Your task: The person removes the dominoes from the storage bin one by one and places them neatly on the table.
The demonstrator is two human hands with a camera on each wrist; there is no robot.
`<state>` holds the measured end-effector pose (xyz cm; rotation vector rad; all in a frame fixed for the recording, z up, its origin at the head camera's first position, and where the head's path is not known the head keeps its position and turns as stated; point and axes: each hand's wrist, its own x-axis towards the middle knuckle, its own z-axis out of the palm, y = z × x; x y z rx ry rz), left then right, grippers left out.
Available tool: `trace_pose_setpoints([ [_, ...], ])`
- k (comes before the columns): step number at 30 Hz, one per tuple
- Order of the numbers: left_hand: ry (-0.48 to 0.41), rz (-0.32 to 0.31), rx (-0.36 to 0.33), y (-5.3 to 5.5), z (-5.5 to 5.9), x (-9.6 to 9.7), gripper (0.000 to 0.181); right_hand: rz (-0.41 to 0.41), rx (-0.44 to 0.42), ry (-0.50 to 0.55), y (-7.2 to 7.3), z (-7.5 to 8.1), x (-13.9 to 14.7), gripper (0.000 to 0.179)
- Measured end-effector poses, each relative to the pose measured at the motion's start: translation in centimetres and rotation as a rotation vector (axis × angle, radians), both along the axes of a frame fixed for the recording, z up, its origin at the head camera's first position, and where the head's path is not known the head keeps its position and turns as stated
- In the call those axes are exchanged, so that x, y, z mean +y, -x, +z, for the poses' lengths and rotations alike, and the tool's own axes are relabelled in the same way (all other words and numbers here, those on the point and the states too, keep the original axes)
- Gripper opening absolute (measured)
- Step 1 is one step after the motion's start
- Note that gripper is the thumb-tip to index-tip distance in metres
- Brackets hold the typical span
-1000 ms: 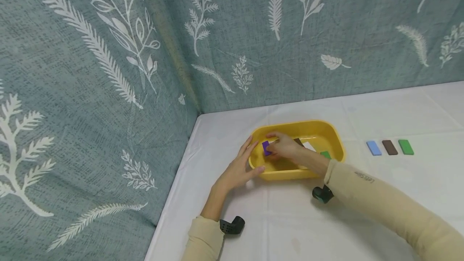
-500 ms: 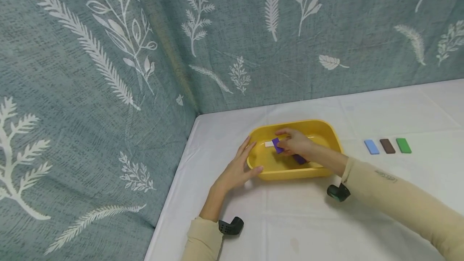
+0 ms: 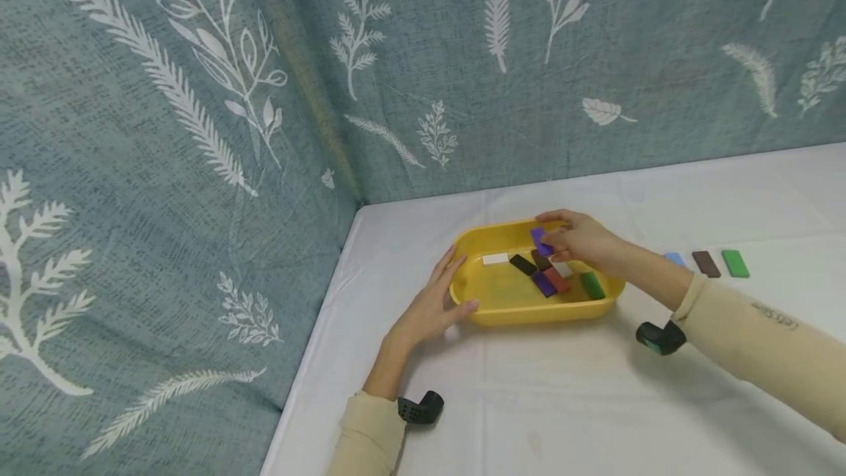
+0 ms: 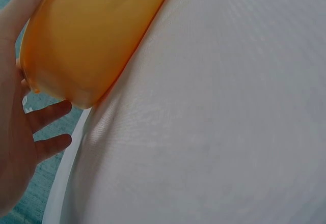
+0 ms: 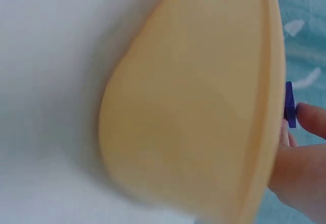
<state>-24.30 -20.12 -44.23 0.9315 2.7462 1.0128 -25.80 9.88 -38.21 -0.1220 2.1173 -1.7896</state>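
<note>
My right hand (image 3: pixel 584 241) has its thumb and fingers pinched on a purple block (image 3: pixel 538 241), upper right of center in the head view, above the yellow tub (image 3: pixel 535 316). My left hand (image 3: pixel 429 311) is spread wide around the tub's left end, fingers fairly straight; can't tell how hard they press.

Only head view shows inside the tub: white block (image 3: pixel 495 259) at left, then black block (image 3: pixel 523 264), brown block (image 3: pixel 540 260), second purple block (image 3: pixel 544 283), red block (image 3: pixel 557 280), pale block (image 3: pixel 563 269), green block (image 3: pixel 593 286) at right. Three more sit on the tabletop (image 3: pixel 562 402) at frame right: blue, brown, green. The blue one's lower part is behind my right arm.

Right wrist view gets the held block's thin edge at the right side, which head view doesn't; tub's outer wall fills the middle, blurred, and my hand is cut off. Left wrist view shows two fingers apart below the tub's end, left of frame; tub runs off the top, contents hidden.
</note>
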Motion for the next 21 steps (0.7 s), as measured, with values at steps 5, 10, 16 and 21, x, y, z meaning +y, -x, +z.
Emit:
trace_pose_setpoints([
  [5, 0.002, -0.003, -0.001, 0.1, 0.1, 0.0, 0.093, -0.028, -0.004, -0.004, -0.2, 0.7, 2.3, 0.055],
  [10, -0.001, -0.008, 0.004, 0.1, 0.1, -0.1, 0.093, -0.055, -0.002, -0.029, -0.6, 1.3, 4.3, 0.056],
  [16, -0.015, -0.013, -0.001, 0.1, 0.1, -0.3, 0.094, -0.082, -0.006, -0.07, -1.1, 1.5, 6.6, 0.057],
  [21, -0.017, -0.018, -0.003, 0.0, -0.1, -0.2, 0.093, -0.108, -0.021, -0.118, -1.7, 1.1, 8.7, 0.059],
])
